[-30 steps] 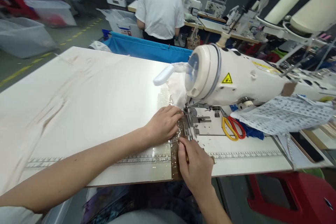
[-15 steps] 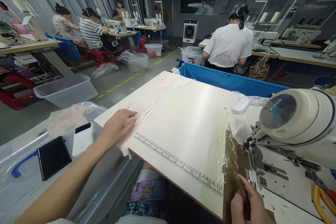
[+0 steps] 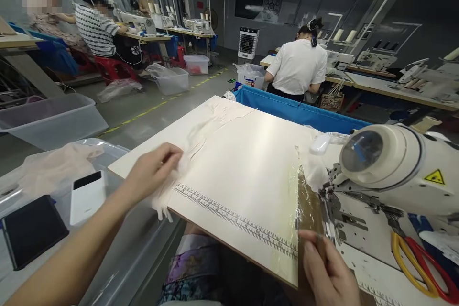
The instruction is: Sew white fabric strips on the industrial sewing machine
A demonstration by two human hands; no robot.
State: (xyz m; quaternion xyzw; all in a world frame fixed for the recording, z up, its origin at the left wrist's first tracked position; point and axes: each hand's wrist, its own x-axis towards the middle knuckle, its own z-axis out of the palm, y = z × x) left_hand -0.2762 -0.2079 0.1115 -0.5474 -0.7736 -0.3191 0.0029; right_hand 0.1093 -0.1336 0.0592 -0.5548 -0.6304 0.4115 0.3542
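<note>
My left hand (image 3: 154,172) is at the left side of the white board (image 3: 247,172), thumb and fingers pinched together on the near part of a thin pale pink fabric (image 3: 211,126). The fabric lies crumpled along the board's left side, and a loose end hangs over the near edge. My right hand (image 3: 328,265) is closed at the board's right edge, beside the brown taped strip (image 3: 310,201). Whatever sits between its fingers is hidden. A printed ruler scale (image 3: 236,220) runs along the board's near edge.
An industrial sewing machine (image 3: 387,158) stands at the right, with red-and-yellow-handled scissors (image 3: 418,265) near it. A black phone (image 3: 34,229), a white power bank (image 3: 87,198) and more pink fabric (image 3: 60,162) lie on a clear plastic bin at the left. Several people sit at machines beyond.
My left fingers have closed from a loose spread into a pinch. My right hand has shifted, and the slim pointed tool seen in it before no longer shows. The camera has turned right.
</note>
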